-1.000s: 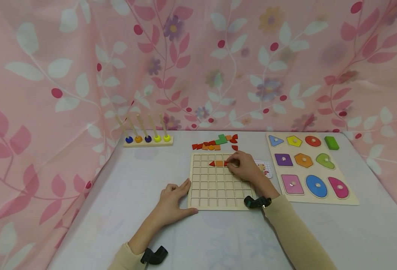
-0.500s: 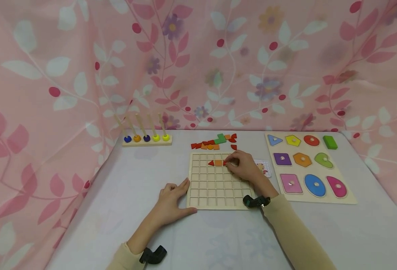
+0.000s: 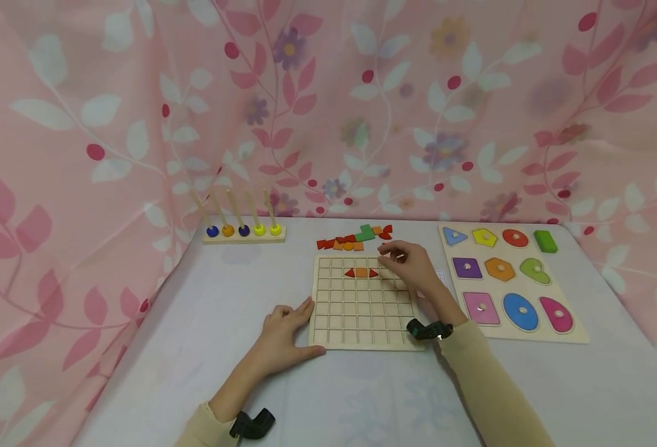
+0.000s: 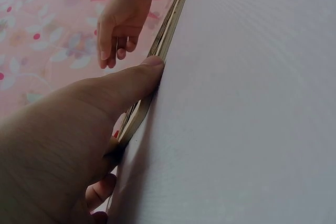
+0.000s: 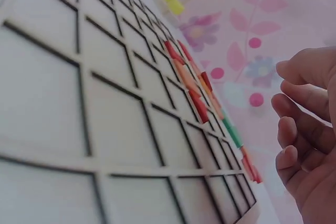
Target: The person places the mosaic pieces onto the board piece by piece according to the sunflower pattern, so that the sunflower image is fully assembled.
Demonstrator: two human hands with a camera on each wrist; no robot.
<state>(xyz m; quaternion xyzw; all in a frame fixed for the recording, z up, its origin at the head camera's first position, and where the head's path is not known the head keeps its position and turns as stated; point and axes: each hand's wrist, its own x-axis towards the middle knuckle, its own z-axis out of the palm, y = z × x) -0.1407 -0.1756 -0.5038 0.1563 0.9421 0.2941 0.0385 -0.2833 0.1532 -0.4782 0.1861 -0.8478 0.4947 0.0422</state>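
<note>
A wooden grid board [image 3: 356, 320] lies in front of me. In its second row sit an orange square [image 3: 361, 273] and two red triangles, the left triangle [image 3: 350, 273] and the right triangle [image 3: 373, 273], on either side of the square. My left hand [image 3: 285, 340] rests at the board's lower left corner, thumb along the near edge and fingers against the left side. Above the board's upper right part hovers my right hand [image 3: 413, 268]; its fingers are loosely bent and nothing shows between them in the right wrist view.
Behind the board lie several loose pieces, among them a green piece [image 3: 366, 232]. A peg stand with coloured beads [image 3: 244, 239] is at the back left. To the right are a knobbed shape puzzle [image 3: 507, 298], a green block [image 3: 545, 241] and a partly hidden printed card [image 3: 440, 276].
My right hand has let go of the right red triangle, which now lies in the grid, and has lifted up and away to the right. The left hand stays put.
</note>
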